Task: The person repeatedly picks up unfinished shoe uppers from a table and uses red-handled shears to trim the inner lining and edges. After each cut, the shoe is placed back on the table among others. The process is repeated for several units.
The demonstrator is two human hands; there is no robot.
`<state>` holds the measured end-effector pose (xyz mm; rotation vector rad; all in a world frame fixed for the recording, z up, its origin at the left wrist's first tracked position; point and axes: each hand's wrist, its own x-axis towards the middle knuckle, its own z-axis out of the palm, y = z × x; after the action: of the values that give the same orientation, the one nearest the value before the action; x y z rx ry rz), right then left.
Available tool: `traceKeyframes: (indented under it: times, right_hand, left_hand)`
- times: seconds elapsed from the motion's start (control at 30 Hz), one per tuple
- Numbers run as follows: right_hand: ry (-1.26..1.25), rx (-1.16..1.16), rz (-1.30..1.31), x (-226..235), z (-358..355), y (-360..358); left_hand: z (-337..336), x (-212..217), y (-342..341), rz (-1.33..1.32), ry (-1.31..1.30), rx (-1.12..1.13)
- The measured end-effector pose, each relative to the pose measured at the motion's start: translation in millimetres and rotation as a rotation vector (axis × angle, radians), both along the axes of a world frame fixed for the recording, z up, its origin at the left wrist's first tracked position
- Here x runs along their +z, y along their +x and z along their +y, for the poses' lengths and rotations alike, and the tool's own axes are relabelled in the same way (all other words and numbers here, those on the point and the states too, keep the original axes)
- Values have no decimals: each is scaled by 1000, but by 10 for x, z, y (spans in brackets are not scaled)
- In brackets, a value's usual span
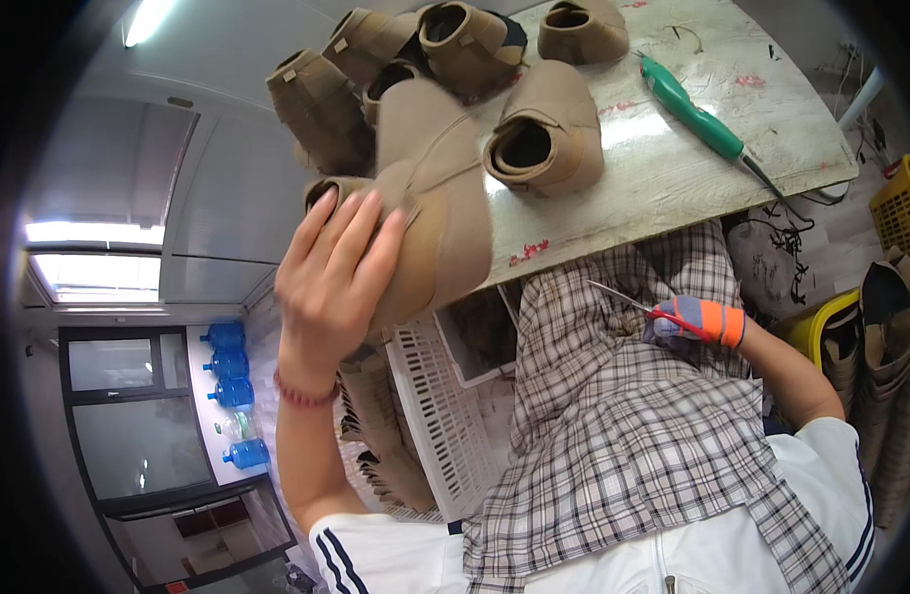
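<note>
My left hand (328, 282), bare with a red beaded bracelet at the wrist, grips a beige shoe (450, 223) raised at the table's near left edge. Its fingers lie over the shoe's side, and the thumb is hidden. Low over my lap, my right hand (695, 322) wears a grey and orange glove. It is closed around red-handled scissors (623, 297), whose thin metal blades point left. Just right of the raised shoe, another beige shoe (554, 139) stands on the worn white table (663, 178).
Several more beige shoes (321, 109) crowd the table's far left. A green hand tool (693, 109) with a cord lies at the right. Below the table stands a white slotted crate (440, 416). Tall beige boots (886, 337) and a yellow basket (906, 213) are at the right.
</note>
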<state>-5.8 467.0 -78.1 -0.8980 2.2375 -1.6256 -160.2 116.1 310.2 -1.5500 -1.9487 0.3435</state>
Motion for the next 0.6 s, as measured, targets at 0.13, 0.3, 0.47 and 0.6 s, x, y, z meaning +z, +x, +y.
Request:
traceKeyframes:
  times: [0.13,0.3,0.47,0.6]
  right_hand:
    - [-243,60,-747,340,-86,25]
    - [-291,18,-801,168,-111,66]
    - [-97,-11,-685,389,-96,11]
    - [-131,-12,-508,477,-61,-9]
  left_hand:
    - [763,-334,-778,-34,25,-198]
    - [1745,-1313,-1446,-472,-325,-11]
    - [1785,-1240,-1714,-1126,49,-82]
    - [1043,-866,-1749,-758,566,-1]
